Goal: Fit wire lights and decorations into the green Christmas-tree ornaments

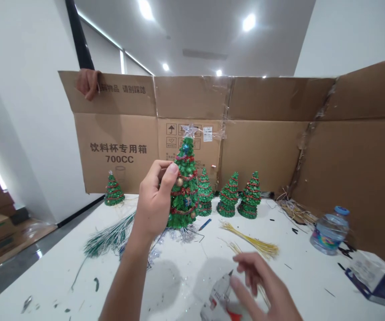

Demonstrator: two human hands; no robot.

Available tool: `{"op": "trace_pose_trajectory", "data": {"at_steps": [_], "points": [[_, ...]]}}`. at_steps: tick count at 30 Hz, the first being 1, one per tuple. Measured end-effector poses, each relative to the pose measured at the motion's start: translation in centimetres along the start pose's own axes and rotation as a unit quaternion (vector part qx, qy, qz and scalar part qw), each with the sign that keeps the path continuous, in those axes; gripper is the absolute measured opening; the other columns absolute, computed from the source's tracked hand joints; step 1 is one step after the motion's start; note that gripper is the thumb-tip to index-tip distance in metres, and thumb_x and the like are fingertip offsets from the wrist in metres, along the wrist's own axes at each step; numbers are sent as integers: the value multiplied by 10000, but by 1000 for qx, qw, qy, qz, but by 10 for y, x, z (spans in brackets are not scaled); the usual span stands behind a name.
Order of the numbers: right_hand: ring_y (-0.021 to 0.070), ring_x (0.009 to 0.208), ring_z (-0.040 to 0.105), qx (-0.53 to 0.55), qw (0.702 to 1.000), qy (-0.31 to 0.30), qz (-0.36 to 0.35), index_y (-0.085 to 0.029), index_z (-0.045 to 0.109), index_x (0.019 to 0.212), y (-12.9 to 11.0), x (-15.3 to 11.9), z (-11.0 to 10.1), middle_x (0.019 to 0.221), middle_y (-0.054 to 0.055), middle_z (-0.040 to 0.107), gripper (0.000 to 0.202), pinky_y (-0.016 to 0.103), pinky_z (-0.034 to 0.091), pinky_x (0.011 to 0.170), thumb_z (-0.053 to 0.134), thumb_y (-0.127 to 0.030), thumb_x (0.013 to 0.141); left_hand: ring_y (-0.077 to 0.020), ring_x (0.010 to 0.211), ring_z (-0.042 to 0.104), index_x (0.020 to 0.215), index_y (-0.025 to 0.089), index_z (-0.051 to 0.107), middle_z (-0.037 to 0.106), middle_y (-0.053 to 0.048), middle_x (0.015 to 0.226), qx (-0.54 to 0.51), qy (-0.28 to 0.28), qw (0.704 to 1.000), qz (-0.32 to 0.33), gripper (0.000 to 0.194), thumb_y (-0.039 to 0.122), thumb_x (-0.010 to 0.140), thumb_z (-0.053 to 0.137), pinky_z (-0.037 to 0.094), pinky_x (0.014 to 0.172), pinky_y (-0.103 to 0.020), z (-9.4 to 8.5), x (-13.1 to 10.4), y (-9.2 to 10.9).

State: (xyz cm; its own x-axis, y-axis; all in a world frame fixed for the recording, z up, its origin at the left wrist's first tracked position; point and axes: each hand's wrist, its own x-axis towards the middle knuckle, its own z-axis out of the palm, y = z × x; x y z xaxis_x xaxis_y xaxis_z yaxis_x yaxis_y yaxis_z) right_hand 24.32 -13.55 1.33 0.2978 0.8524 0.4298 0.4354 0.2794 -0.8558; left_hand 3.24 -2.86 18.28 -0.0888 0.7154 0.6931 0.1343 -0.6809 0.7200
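My left hand [154,200] is raised at the left side of a green beaded Christmas tree [186,187] topped with a clear star [190,130]. Its thumb and curled fingers press together by the tree's upper branches; what they hold, if anything, is hidden. Red garlands, gold balls and small blue ornaments decorate this tree. Lower right, my right hand [262,285] hovers with fingers apart, close beside a white hot glue gun [214,298] with a red trigger. The glue gun lies on the white table and is partly cut off by the frame's lower edge.
Smaller trees stand behind, one of them a tree [114,189] at far left. Green wire stems [108,236], yellow stems [254,240], a blue pen-like stick [205,224], a water bottle [329,229] and a box [373,276] lie around. Another person's hand [88,84] grips the cardboard screen [262,147].
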Motion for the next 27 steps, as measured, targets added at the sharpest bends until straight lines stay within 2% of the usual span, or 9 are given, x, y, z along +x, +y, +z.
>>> {"op": "trace_pose_trajectory", "data": {"at_steps": [3, 5, 7, 9, 12, 15, 17, 22, 27], "points": [[201, 820, 622, 106, 991, -80, 2, -250, 719, 943, -49, 52, -26, 859, 28, 672, 283, 295, 508, 730, 738, -532, 933, -175, 763, 615, 973, 234, 673, 671, -2, 806, 14, -18, 1000, 8, 358, 573, 1037, 577, 456, 722, -273, 4, -2, 1], [169, 796, 560, 166, 985, -35, -6, -254, 715, 933, -75, 79, -34, 842, 8, 634, 286, 270, 472, 713, 746, -538, 945, -175, 758, 626, 972, 233, 673, 677, -1, 805, 17, -26, 999, 13, 349, 567, 1031, 590, 465, 722, -271, 7, -3, 0], [146, 770, 518, 225, 974, -26, -5, -254, 709, 925, -93, 94, -32, 841, -8, 609, 277, 256, 444, 692, 763, -526, 941, -180, 754, 635, 974, 232, 677, 682, -4, 801, 17, -29, 999, 16, 348, 567, 1027, 597, 474, 722, -274, 11, -3, -1], [140, 757, 510, 262, 964, -56, -1, -256, 710, 958, -103, 102, -22, 833, -15, 601, 269, 259, 436, 686, 778, -515, 935, -183, 759, 641, 987, 234, 680, 685, -4, 796, 18, -35, 999, 15, 350, 571, 1027, 595, 480, 725, -275, 15, -2, -3], [142, 770, 539, 300, 949, -95, 22, -262, 707, 1064, -108, 108, -5, 900, -9, 642, 325, 273, 447, 697, 810, -527, 903, -179, 752, 643, 1022, 238, 677, 689, 1, 797, 18, -50, 999, 11, 357, 585, 1027, 592, 475, 706, -273, 21, -2, -8], [156, 793, 559, 335, 936, -97, 40, -249, 719, 1136, -108, 116, 5, 948, 12, 663, 400, 298, 458, 722, 805, -555, 894, -175, 745, 651, 1035, 236, 674, 697, 4, 806, 16, -60, 998, 6, 355, 582, 1026, 596, 466, 687, -269, 26, -3, -10], [166, 802, 564, 349, 930, -104, 48, -242, 734, 1163, -106, 122, 6, 904, 16, 664, 423, 307, 460, 735, 795, -566, 898, -174, 746, 657, 1037, 234, 671, 701, 6, 806, 17, -65, 998, 3, 349, 575, 1028, 597, 462, 684, -267, 28, -4, -11], [162, 758, 556, 359, 916, -167, 65, -276, 763, 1218, -101, 127, 4, 780, -7, 640, 412, 309, 459, 740, 793, -550, 912, -165, 752, 661, 1055, 240, 659, 705, 18, 819, 22, -84, 996, 5, 327, 557, 1043, 578, 463, 690, -264, 31, -7, -12], [145, 731, 507, 360, 917, -163, 47, -278, 796, 1122, -99, 126, 0, 783, -19, 599, 306, 298, 435, 712, 816, -493, 905, -153, 745, 652, 1053, 242, 649, 696, 26, 827, 24, -86, 996, 14, 324, 559, 1044, 580, 469, 704, -261, 35, -9, -12]]}}
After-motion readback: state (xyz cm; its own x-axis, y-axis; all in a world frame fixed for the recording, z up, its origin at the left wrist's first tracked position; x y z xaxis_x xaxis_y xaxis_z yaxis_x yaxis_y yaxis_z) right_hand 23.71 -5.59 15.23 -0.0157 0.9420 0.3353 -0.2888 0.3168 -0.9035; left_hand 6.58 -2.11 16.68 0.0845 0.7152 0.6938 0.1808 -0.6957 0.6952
